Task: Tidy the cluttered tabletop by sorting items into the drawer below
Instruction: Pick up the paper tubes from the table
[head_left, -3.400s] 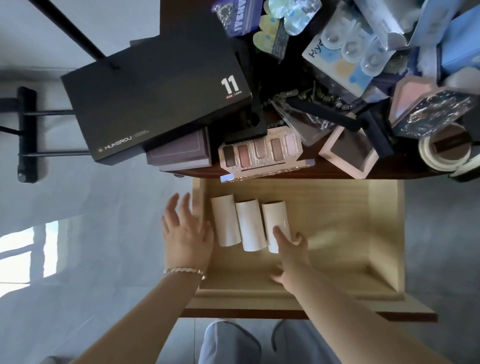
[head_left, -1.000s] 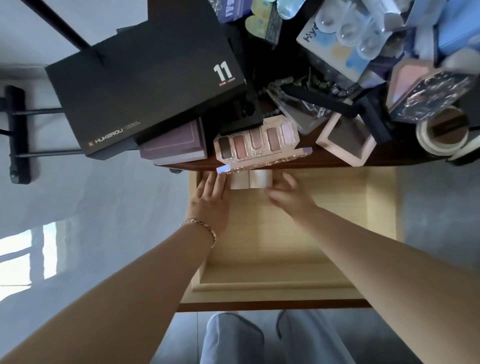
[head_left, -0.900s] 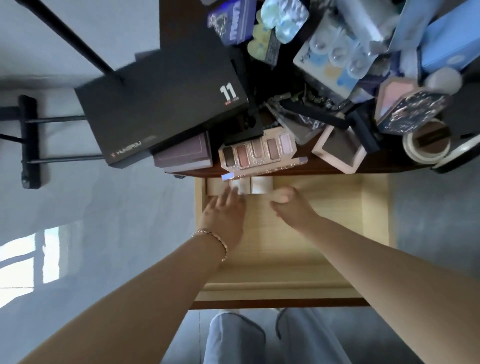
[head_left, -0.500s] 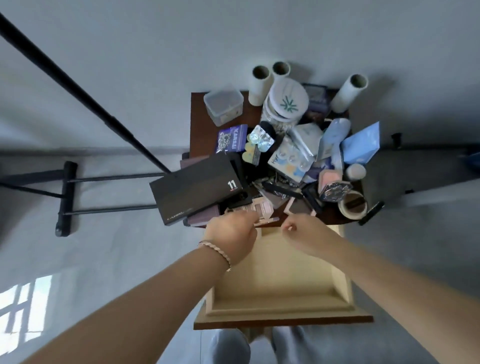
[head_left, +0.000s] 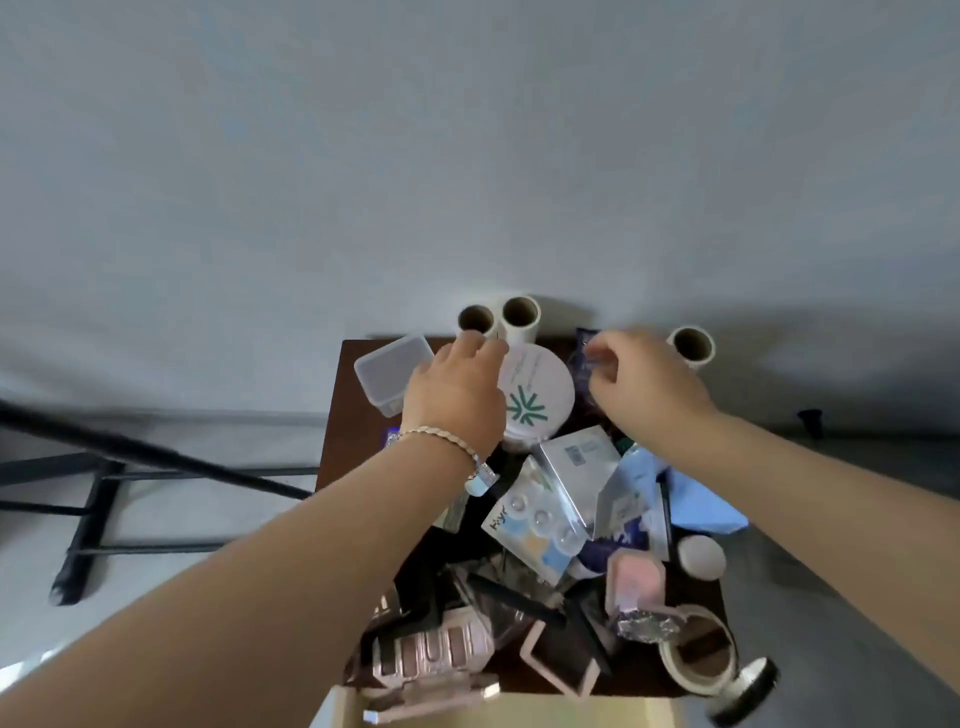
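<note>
Both hands had left the drawer (head_left: 571, 714), seemingly for more rolls at upper centre: left hand (head_left: 457, 395) at two rolls (head_left: 519, 313), right hand (head_left: 644, 384) near a third roll (head_left: 691, 344); either grip's state unclear.

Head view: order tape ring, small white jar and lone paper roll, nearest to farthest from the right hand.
1. Lone paper roll: back right, just behind the right hand.
2. Small white jar: right edge, midway.
3. Tape ring: front right corner.

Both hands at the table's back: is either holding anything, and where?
Cannot be told. The left hand reaches a paper roll; the right hand curls its fingertips at the top of the purple packet, but blur hides any grip.
</note>
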